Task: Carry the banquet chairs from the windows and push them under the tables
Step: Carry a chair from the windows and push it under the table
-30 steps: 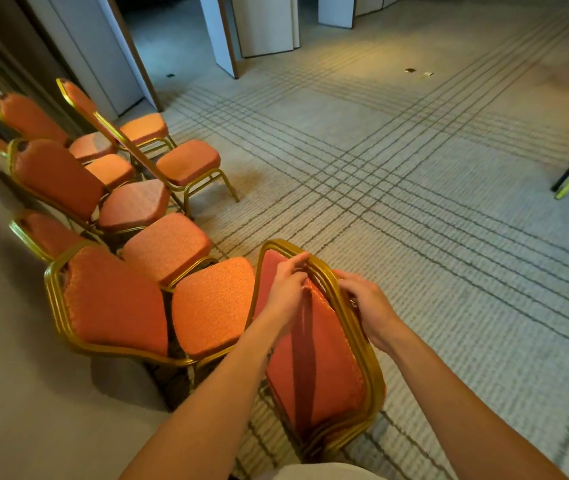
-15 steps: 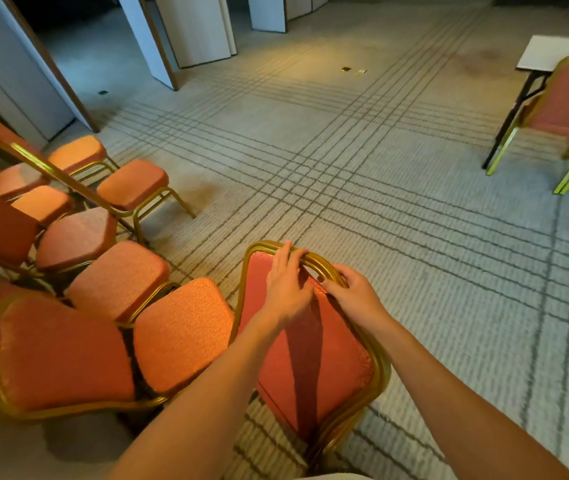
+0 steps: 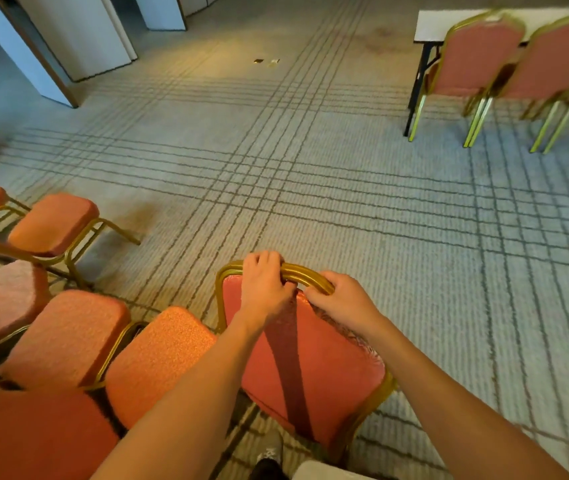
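Orange banquet chairs (image 3: 64,337) crowd the 8 o'clock side. Left hand (image 3: 265,289) curls its fingers over the gold top rail (image 3: 310,277) of the red-backed chair (image 3: 328,358) at 6 o'clock. Right hand (image 3: 343,303) clamps the same rail just beside it. White table (image 3: 428,26) stands at 1 o'clock with two chairs (image 3: 473,57) against it.

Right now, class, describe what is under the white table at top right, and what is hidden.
The left chair and the right chair, red-backed, stand at the table edge by its black leg. Their backs cover the seats, so how far under they reach is hidden.
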Motion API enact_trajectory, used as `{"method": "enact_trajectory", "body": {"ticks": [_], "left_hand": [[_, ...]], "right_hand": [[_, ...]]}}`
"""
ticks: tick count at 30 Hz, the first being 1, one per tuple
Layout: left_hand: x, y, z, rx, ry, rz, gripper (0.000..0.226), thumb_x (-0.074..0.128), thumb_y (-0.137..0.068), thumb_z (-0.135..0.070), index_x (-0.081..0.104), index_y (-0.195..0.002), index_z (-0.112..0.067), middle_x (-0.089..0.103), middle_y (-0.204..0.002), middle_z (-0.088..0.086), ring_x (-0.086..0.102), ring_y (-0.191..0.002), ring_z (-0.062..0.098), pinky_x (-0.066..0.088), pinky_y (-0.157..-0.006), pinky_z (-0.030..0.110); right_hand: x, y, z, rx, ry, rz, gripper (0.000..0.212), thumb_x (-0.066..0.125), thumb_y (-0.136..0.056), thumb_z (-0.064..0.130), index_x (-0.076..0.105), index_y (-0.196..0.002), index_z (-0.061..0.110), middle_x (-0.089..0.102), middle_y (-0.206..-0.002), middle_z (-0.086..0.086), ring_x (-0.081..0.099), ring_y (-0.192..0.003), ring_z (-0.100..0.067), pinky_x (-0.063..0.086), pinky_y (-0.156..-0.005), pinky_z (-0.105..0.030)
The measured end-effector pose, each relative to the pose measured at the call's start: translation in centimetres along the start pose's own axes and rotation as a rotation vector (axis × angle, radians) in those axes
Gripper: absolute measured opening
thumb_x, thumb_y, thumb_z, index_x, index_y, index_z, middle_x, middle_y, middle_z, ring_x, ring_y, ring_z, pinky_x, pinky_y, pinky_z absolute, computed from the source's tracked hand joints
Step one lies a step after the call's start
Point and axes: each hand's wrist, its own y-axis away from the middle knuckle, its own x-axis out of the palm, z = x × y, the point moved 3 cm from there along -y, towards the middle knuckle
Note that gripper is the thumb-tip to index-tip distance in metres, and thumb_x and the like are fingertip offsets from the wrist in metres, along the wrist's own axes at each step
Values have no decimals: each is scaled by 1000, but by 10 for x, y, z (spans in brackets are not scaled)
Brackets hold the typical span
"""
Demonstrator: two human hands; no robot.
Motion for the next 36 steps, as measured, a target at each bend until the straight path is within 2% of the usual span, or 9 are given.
{"method": "enact_trajectory", "body": {"ticks": [4, 9, 13, 17, 26, 31, 32, 34, 36], "left_hand": [[-1, -10, 5, 108, -80, 60, 25, 64, -79, -39, 46, -81, -22, 52, -84, -4, 52, -90, 27, 35, -83, 40], [-8, -30, 9, 180, -145, 180, 23, 65, -82, -39, 51, -78, -22, 69, -85, 7, 64, -90, 34, 41, -76, 40], [-11, -46, 16, 181, -205, 311, 26, 59, -86, -50, 64, -90, -24, 72, -96, 5, 67, -97, 31, 45, -86, 41], [-19, -54, 33, 174, -218, 347, 36, 58, -87, -54, 68, -99, -22, 72, -101, 5, 66, -101, 31, 44, -85, 40], [-30, -68, 74, 21, -124, 306, 24, 61, -77, -43, 63, -85, -21, 71, -87, 2, 60, -78, 29, 43, -68, 35], [-18, -62, 47, 21, -46, 335, 55, 58, -83, -48, 60, -133, -27, 62, -128, 1, 64, -113, 32, 48, -88, 44], [-16, -58, 40, 31, -36, 331, 51, 57, -83, -47, 63, -129, -27, 63, -125, 1, 64, -112, 32, 49, -88, 44], [-12, -51, 28, 67, -61, 297, 31, 56, -80, -44, 71, -101, -25, 70, -104, 1, 66, -104, 31, 50, -88, 44], [-10, -49, 27, 79, -159, 270, 24, 56, -77, -43, 71, -84, -25, 72, -94, -2, 64, -105, 30, 40, -107, 54]], "right_hand": [[4, -6, 1, 38, 368, -125, 20, 63, -86, 48, 61, -87, 28, 64, -72, 5, 63, -71, -17, 54, -66, -37], [10, -10, 9, 123, 616, -189, 29, 57, -94, 54, 58, -90, 25, 66, -84, 1, 65, -84, -23, 50, -73, -36], [17, -12, 18, 165, 707, -240, 27, 54, -95, 53, 51, -87, 27, 70, -91, -2, 67, -89, -28, 43, -69, -35], [27, -22, 35, 178, 742, -247, 25, 55, -94, 50, 49, -84, 27, 69, -88, -2, 67, -88, -28, 46, -72, -36], [43, -65, 62, 131, 798, -257, 23, 59, -93, 46, 47, -88, 27, 71, -95, -3, 67, -93, -29, 39, -67, -34], [20, -61, 45, 156, 763, -317, 24, 63, -91, 42, 47, -85, 24, 69, -93, -4, 65, -91, -29, 38, -69, -34], [14, -56, 39, 176, 759, -330, 25, 63, -90, 41, 47, -85, 24, 68, -92, -4, 65, -90, -30, 38, -69, -34], [7, -48, 28, 205, 744, -344, 26, 64, -89, 41, 47, -86, 23, 67, -92, -5, 65, -89, -30, 39, -69, -34], [8, -47, 25, 213, 744, -337, 26, 66, -89, 42, 49, -89, 22, 68, -94, -5, 65, -91, -28, 39, -69, -34]]}}
